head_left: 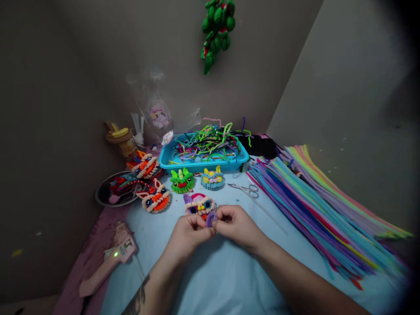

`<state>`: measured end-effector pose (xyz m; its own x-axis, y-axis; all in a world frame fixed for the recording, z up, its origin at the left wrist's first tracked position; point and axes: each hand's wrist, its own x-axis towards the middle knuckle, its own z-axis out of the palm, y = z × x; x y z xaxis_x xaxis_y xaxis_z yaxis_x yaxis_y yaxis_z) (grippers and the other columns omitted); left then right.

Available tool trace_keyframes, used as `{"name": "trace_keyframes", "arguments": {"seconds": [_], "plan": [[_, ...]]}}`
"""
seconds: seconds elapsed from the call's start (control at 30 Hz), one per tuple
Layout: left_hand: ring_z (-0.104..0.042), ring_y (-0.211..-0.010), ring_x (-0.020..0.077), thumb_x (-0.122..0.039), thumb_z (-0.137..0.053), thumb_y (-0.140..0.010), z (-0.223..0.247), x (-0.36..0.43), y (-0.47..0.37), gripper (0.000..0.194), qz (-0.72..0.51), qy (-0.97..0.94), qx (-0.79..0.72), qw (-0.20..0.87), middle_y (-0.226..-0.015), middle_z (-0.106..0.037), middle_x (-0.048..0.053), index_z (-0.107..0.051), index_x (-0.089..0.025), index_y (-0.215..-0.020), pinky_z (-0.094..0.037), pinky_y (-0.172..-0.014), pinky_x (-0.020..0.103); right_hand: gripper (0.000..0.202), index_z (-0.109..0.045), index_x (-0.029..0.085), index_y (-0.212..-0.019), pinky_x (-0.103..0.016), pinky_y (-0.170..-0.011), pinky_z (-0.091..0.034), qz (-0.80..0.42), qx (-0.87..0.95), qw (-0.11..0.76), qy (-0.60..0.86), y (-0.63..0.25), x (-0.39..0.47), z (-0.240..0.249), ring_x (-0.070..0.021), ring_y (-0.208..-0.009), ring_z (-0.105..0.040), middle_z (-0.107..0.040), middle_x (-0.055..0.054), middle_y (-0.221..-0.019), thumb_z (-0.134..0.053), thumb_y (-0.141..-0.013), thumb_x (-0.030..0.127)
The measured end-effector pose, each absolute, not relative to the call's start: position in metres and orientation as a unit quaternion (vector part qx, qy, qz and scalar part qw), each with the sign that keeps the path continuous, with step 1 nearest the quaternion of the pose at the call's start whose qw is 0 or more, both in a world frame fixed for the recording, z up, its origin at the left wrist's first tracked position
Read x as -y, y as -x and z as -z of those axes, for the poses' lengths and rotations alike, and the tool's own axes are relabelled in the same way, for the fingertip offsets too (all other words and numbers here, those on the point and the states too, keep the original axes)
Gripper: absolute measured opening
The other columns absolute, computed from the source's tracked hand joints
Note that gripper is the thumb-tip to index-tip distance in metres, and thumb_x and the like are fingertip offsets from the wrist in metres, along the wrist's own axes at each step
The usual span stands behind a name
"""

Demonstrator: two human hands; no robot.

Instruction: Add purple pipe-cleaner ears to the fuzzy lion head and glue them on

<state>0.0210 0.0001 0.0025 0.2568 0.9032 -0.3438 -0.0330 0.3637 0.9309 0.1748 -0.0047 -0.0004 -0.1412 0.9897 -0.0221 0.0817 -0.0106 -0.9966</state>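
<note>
Purple piece [210, 220]: one, pinched in the fingertips of left hand [188, 232] and right hand [241, 224], likely for fine control; located just before cream head [198, 204]. Scissors [252, 190]: beside stems [305, 205], presumably for easy reach.

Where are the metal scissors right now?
In the head view, the silver metal scissors lie right of centre on the pale blue cloth, between the light-blue fuzzy animal head and the bundle of multicoloured fuzzy stems.
</note>
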Motion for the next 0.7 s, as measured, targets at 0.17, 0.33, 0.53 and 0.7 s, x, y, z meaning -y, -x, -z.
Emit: {"name": "trace_keyframes", "arguments": {"seconds": [0.17, 0.33, 0.53, 0.7], "plan": [[-0.036, -0.045, 0.0049, -0.026, -0.081, -0.05, -0.0051, 0.0, -0.0227, 0.03, -0.366, -0.416, -0.494, 0.671, -0.046, -0.05, -0.006, -0.053, -0.015, -0.05, -0.026, -0.048, 0.019, 0.009, -0.065, 0.016, -0.069, -0.025, -0.061, -0.043, -0.527, 0.557, 0.452, 0.456, -0.1802, 0.0034, -0.0089, -0.0137, -0.063, -0.055, -0.062, 0.0, -0.067, -0.063, -0.07, 0.024], [-0.033, -0.044, 0.0046, -0.024, -0.08, -0.049, -0.0066, 0.0009, -0.024, 0.029, -0.34, -0.434, -0.5, 0.667, -0.044, -0.047, -0.006, -0.052, -0.015, -0.048, -0.022, -0.046, 0.02, 0.018, -0.063, 0.017, -0.065, -0.027, -0.064, -0.043, -0.482, 0.556, 0.487, 0.471, -0.1834, 0.0024, -0.0099, -0.0149, -0.066, -0.055, -0.059, -0.001, -0.067, -0.064, -0.076, 0.031], [-0.032, -0.045, 0.0049, -0.023, -0.078, -0.05, -0.0045, 0.0003, -0.0219, 0.028, -0.337, -0.439, -0.487, 0.675, -0.045, -0.047, -0.006, -0.051, -0.015, -0.049, -0.022, -0.047, 0.021, 0.02, -0.06, 0.017, -0.062, -0.026, -0.061, -0.041, -0.424, 0.565, 0.514, 0.486, -0.1772, 0.0077, -0.0073, -0.0142, -0.065, -0.053, -0.055, 0.0, -0.066, -0.06, -0.08, 0.028], [-0.032, -0.045, 0.0053, -0.024, -0.076, -0.051, -0.0051, -0.0017, -0.0193, 0.027, -0.334, -0.435, -0.49, 0.678, -0.045, -0.046, -0.006, -0.051, -0.015, -0.049, -0.022, -0.047, 0.021, 0.015, -0.067, 0.016, -0.07, -0.027, -0.065, -0.045, -0.415, 0.597, 0.492, 0.479, -0.1841, 0.005, -0.0079, -0.0164, -0.071, -0.059, -0.062, -0.003, -0.071, -0.061, -0.08, 0.026]]}}
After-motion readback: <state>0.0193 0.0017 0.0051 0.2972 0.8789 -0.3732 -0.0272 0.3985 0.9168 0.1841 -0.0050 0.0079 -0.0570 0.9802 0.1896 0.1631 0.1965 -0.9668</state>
